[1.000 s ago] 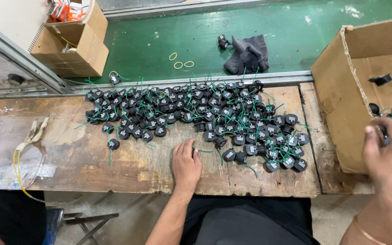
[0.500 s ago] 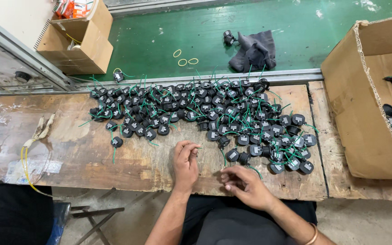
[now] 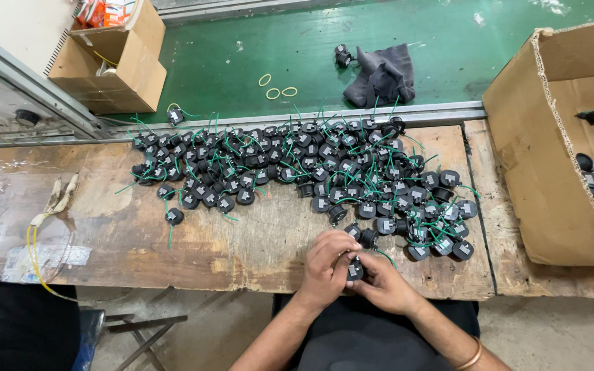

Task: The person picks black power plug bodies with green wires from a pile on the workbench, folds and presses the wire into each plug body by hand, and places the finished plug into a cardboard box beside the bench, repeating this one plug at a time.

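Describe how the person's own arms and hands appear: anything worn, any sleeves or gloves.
Both forearms are bare, with no sleeves in view, and both hands are ungloved. The left hand shows no rings or bands. The right hand has a thin coppery bangle at its wrist.

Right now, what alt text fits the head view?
Both hands, left hand and right hand, hold a small black part over a worn wooden bench. A spread of similar black parts with green wires lies beyond; an open cardboard box stands right.
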Demonstrator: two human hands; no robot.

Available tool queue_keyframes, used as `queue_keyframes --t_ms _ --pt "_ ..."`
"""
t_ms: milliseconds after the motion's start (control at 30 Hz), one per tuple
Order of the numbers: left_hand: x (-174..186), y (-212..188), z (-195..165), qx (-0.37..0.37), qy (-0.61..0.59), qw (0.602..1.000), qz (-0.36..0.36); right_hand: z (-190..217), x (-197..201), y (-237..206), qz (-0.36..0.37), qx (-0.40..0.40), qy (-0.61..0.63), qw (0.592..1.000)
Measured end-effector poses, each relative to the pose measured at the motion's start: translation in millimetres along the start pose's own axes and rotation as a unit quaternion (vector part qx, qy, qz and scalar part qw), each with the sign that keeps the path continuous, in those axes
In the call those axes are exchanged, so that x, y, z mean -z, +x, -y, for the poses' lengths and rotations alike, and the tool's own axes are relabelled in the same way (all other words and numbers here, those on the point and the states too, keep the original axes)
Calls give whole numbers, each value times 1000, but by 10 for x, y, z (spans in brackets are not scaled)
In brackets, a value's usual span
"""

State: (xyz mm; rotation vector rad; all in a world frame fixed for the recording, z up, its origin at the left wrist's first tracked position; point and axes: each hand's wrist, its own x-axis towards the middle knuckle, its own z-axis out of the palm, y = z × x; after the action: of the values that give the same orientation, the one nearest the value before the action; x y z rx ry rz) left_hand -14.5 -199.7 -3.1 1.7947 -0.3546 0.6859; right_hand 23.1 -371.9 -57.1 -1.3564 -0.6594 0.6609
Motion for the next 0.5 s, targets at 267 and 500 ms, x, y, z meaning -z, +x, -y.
queue_keyframes --t_ms 267,500 --pt "228 -93 129 -9 -38 997 69 26 -45 24 -64 -56 46 995" --pt "-11 -282 278 195 -179 964 21 262 -76 29 -82 100 -284 950"
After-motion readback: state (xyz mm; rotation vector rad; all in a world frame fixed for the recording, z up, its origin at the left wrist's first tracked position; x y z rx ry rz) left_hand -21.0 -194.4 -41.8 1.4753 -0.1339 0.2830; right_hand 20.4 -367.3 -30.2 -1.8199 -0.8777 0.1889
